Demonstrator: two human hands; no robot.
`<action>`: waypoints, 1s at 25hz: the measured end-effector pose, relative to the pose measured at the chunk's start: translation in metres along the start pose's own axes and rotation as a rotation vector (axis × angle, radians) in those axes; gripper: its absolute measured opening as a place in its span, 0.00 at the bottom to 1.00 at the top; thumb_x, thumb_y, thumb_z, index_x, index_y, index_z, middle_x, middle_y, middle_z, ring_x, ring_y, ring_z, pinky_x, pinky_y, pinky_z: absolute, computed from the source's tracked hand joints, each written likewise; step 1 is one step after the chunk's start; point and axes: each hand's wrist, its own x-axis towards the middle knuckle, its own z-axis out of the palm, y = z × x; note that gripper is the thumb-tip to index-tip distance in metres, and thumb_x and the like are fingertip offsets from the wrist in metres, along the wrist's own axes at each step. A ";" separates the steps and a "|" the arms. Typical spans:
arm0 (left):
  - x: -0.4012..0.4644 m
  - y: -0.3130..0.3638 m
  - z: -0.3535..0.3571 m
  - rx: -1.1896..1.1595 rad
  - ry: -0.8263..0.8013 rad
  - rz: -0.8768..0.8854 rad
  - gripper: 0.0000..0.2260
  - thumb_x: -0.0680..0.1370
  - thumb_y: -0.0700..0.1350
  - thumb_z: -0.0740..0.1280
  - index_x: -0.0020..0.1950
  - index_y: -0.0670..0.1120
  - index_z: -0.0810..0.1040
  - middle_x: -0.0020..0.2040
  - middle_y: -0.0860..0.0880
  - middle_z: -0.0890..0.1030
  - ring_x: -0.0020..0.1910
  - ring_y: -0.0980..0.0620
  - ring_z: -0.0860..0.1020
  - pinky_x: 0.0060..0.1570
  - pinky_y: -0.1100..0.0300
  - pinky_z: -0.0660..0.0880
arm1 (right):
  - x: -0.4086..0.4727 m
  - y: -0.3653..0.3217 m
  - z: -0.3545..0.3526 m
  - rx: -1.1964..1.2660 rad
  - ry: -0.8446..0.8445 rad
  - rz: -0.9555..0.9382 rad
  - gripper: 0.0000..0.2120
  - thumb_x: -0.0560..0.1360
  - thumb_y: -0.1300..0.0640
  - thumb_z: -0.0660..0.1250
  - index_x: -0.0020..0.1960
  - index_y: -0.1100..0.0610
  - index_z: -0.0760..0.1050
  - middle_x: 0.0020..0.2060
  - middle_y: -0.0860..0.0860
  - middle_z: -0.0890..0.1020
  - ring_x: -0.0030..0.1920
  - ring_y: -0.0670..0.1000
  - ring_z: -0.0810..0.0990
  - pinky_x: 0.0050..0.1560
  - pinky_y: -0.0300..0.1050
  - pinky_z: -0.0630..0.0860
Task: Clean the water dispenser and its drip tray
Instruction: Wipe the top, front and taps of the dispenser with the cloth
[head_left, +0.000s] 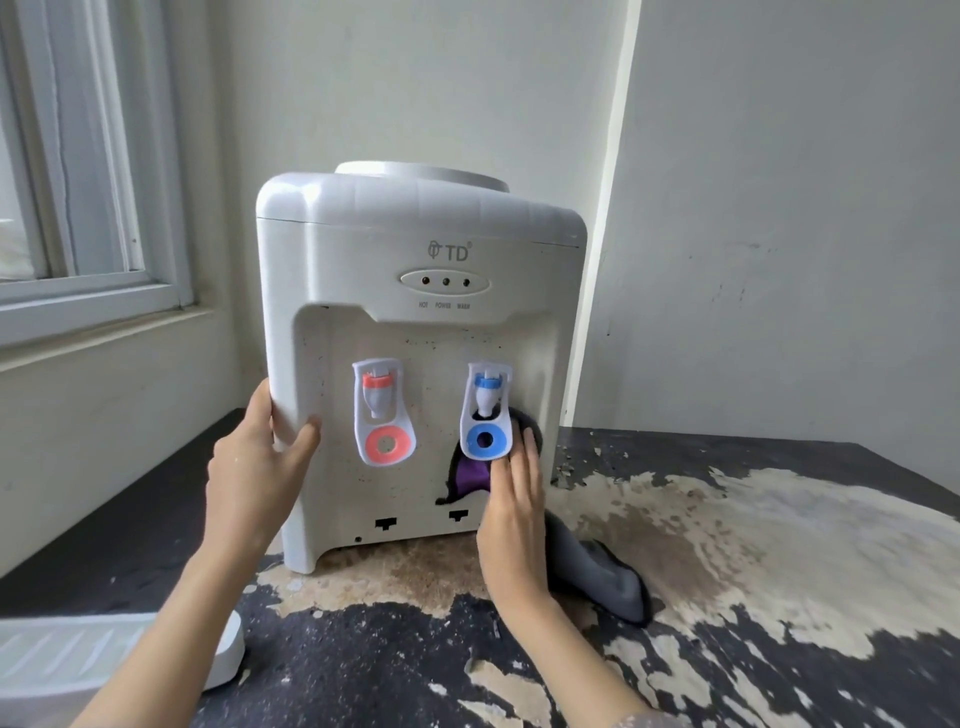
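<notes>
A white tabletop water dispenser (415, 291) stands upright on a worn dark table (779, 649). Its recessed front is speckled with dirt and carries a red tap (382, 415) and a blue tap (487, 413). My left hand (254, 467) grips the dispenser's left front edge, thumb on the front. My right hand (511, 514) presses a grey and purple cloth (597, 571) flat against the recess beside and below the blue tap, fingers straight. The cloth's tail lies on the table. The white drip tray (67, 654) lies detached at the bottom left.
A window and its sill (93, 306) are at the left, close to the dispenser. White walls meet in a corner behind it. The table's surface is peeling, with pale patches (727, 545) across the right side.
</notes>
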 end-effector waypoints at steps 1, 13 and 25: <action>-0.001 0.000 0.000 -0.006 0.000 0.003 0.12 0.78 0.47 0.65 0.60 0.45 0.71 0.36 0.51 0.73 0.38 0.44 0.75 0.30 0.56 0.64 | 0.003 -0.004 0.004 0.004 0.025 -0.009 0.28 0.75 0.69 0.52 0.75 0.63 0.55 0.73 0.59 0.60 0.74 0.54 0.53 0.73 0.38 0.41; -0.001 -0.004 0.004 -0.048 -0.011 0.037 0.18 0.78 0.48 0.64 0.66 0.47 0.69 0.42 0.49 0.77 0.41 0.48 0.75 0.31 0.61 0.65 | -0.031 -0.014 0.002 -0.274 -0.425 -0.449 0.28 0.69 0.64 0.53 0.69 0.54 0.67 0.68 0.47 0.72 0.69 0.47 0.66 0.43 0.41 0.76; -0.001 -0.007 0.005 -0.066 -0.022 0.012 0.18 0.78 0.49 0.64 0.67 0.50 0.68 0.44 0.49 0.78 0.45 0.46 0.77 0.38 0.54 0.69 | 0.018 -0.020 0.014 -0.357 -0.310 0.045 0.41 0.52 0.68 0.75 0.64 0.63 0.67 0.64 0.63 0.74 0.63 0.63 0.69 0.37 0.50 0.74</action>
